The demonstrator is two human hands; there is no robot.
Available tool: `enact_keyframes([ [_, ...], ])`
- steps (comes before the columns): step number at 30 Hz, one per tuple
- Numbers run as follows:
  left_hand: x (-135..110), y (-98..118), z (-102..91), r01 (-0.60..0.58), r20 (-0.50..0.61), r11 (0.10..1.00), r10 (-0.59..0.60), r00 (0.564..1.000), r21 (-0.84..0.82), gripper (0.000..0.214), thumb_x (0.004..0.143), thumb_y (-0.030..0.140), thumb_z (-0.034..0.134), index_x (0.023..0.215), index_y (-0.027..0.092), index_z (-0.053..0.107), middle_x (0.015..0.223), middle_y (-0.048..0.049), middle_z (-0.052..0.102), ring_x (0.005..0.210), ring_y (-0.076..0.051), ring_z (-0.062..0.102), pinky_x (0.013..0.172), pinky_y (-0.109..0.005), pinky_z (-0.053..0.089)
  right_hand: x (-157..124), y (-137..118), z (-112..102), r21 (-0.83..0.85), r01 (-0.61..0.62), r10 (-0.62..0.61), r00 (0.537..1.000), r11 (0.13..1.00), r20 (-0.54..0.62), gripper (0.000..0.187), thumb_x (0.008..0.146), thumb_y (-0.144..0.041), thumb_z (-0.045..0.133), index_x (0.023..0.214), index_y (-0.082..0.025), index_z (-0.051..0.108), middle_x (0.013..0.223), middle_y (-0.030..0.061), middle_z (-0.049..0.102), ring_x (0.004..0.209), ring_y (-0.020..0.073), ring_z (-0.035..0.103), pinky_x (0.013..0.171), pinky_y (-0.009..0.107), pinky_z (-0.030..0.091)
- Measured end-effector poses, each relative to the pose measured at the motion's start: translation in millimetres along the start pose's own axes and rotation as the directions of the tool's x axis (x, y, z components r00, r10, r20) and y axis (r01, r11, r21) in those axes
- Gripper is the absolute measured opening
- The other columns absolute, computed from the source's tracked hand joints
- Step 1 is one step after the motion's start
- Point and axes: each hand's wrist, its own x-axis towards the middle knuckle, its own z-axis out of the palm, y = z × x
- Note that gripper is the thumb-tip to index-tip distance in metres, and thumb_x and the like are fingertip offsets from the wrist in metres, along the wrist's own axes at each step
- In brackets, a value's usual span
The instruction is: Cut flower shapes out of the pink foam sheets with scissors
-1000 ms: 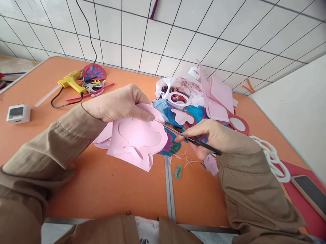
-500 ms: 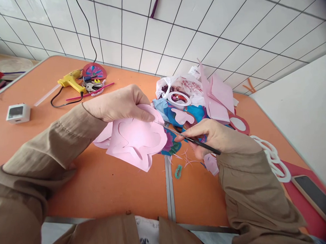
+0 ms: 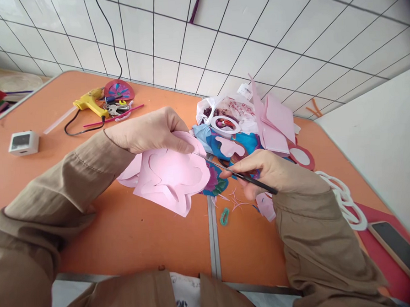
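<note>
Bare orange table [image 3: 144, 243] is seen at the near side, split by a metal seam. Just beyond, to the right of the seam, a green clip [image 3: 224, 212] and thin pink trimmings [image 3: 223, 197] are scattered, with a small pink scrap [image 3: 267, 207] near the right sleeve; some cutting, it may be judged, has already been done.

Over the middle of the table, mostly left of the seam, pink paper [image 3: 171, 169] is held up. Curved cut lines are shown in it, and a wavy edge has been shaped on its right. A straight-sided corner is left at the bottom, so the outline appears only partly finished and the inner shape not fully freed.

The paper's far edge is pinched under the thumb of the left hand [image 3: 152, 131]; the other fingers are mostly hidden. Black-handled scissors [image 3: 238, 174] are grasped in the right hand [image 3: 264, 173], their tips brought to the paper beside the left thumb. Whether the blades are parted cannot be told.

Farther off, a finished-looking pink cut-out [image 3: 231, 146] is laid on blue printed cloth [image 3: 247, 142]. Behind it to the right, folded pink sheets [image 3: 275, 127] are left uncut, as far as can be seen.
</note>
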Motion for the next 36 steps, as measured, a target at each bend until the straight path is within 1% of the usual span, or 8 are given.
enact_keyframes([
  [6, 0.9, -0.4, 0.3, -0.004, -0.023, 0.999, 0.003, 1.000, -0.044, 0.022, 0.074, 0.017, 0.071, 0.054, 0.013, 0.064, 0.049, 0.0030, 0.057, 0.045, -0.005, 0.049, 0.043, -0.016, 0.037, 0.9, 0.8, 2.0, 0.080, 0.020, -0.018, 1.000, 0.997, -0.019, 0.066, 0.051, -0.049, 0.089, 0.103, -0.010, 0.080, 0.052, -0.0038, 0.042, 0.049, 0.0088, 0.033, 0.048, 0.027, 0.037],
  [9, 1.2, -0.3, 0.0, 0.004, -0.035, 1.000, -0.005, 0.999, -0.029, 0.021, 0.075, 0.017, 0.071, 0.055, 0.012, 0.066, 0.052, 0.0019, 0.059, 0.046, -0.006, 0.051, 0.043, -0.017, 0.038, 0.8, -1.4, 3.0, 0.064, 0.013, -0.011, 0.999, 0.998, -0.035, 0.063, 0.051, -0.048, 0.089, 0.101, -0.010, 0.080, 0.054, -0.0039, 0.040, 0.051, 0.0085, 0.031, 0.049, 0.026, 0.037],
  [12, 0.9, -0.1, 0.2, 0.014, -0.042, 1.000, -0.015, 0.999, -0.026, 0.023, 0.075, 0.017, 0.070, 0.054, 0.013, 0.065, 0.052, 0.0022, 0.058, 0.046, -0.006, 0.050, 0.043, -0.017, 0.038, 0.1, -3.4, 3.4, 0.041, -0.006, 0.007, 0.999, 0.999, -0.039, 0.063, 0.051, -0.051, 0.088, 0.100, -0.011, 0.081, 0.056, -0.0036, 0.039, 0.053, 0.0086, 0.030, 0.049, 0.026, 0.037],
  [16, 0.4, 0.1, 0.3, 0.008, -0.029, 0.999, -0.009, 1.000, -0.035, 0.024, 0.075, 0.016, 0.070, 0.052, 0.014, 0.064, 0.049, 0.0032, 0.056, 0.045, -0.006, 0.048, 0.042, -0.017, 0.036, -0.3, -3.2, 3.0, 0.057, -0.005, 0.007, 1.000, 0.998, -0.030, 0.064, 0.053, -0.051, 0.088, 0.102, -0.011, 0.080, 0.055, -0.0040, 0.039, 0.053, 0.0089, 0.031, 0.051, 0.027, 0.037],
  [22, 1.0, -0.3, 0.2, 0.039, -0.027, 0.997, -0.041, 0.999, -0.067, 0.018, 0.076, 0.016, 0.070, 0.058, 0.012, 0.068, 0.056, 0.0009, 0.064, 0.049, -0.008, 0.055, 0.046, -0.019, 0.042, 0.9, -0.7, 3.0, 0.051, 0.005, -0.004, 1.000, 0.999, -0.024, 0.067, 0.053, -0.052, 0.087, 0.104, -0.009, 0.079, 0.054, -0.0037, 0.043, 0.052, 0.0100, 0.034, 0.052, 0.029, 0.037],
  [27, 1.1, -0.4, 0.3, 0.026, -0.034, 0.998, -0.028, 0.999, -0.059, 0.019, 0.075, 0.016, 0.070, 0.056, 0.012, 0.066, 0.052, 0.0019, 0.060, 0.047, -0.007, 0.053, 0.046, -0.018, 0.039, 1.7, 0.2, 3.2, 0.037, 0.023, -0.022, 0.999, 0.999, -0.028, 0.067, 0.054, -0.054, 0.086, 0.104, -0.010, 0.079, 0.052, -0.0043, 0.043, 0.051, 0.0100, 0.034, 0.050, 0.029, 0.035],
  [31, 1.3, -0.7, 0.1, 0.025, -0.019, 0.998, -0.026, 0.999, -0.050, 0.019, 0.075, 0.017, 0.070, 0.056, 0.013, 0.066, 0.050, 0.0028, 0.058, 0.045, -0.007, 0.050, 0.045, -0.019, 0.037, 2.0, -0.6, 3.0, 0.023, 0.017, -0.017, 1.000, 1.000, -0.025, 0.067, 0.055, -0.054, 0.085, 0.104, -0.009, 0.079, 0.052, -0.0039, 0.043, 0.051, 0.0104, 0.035, 0.050, 0.028, 0.035],
  [36, 1.4, -0.7, 0.6, 0.027, -0.011, 0.997, -0.028, 1.000, -0.076, 0.019, 0.074, 0.016, 0.070, 0.055, 0.014, 0.066, 0.050, 0.0028, 0.058, 0.045, -0.007, 0.049, 0.046, -0.020, 0.038, 2.4, -0.6, 2.8, 0.002, 0.023, -0.023, 1.000, 1.000, -0.016, 0.066, 0.056, -0.054, 0.085, 0.103, -0.008, 0.079, 0.054, -0.0035, 0.044, 0.052, 0.0100, 0.034, 0.051, 0.028, 0.036],
])
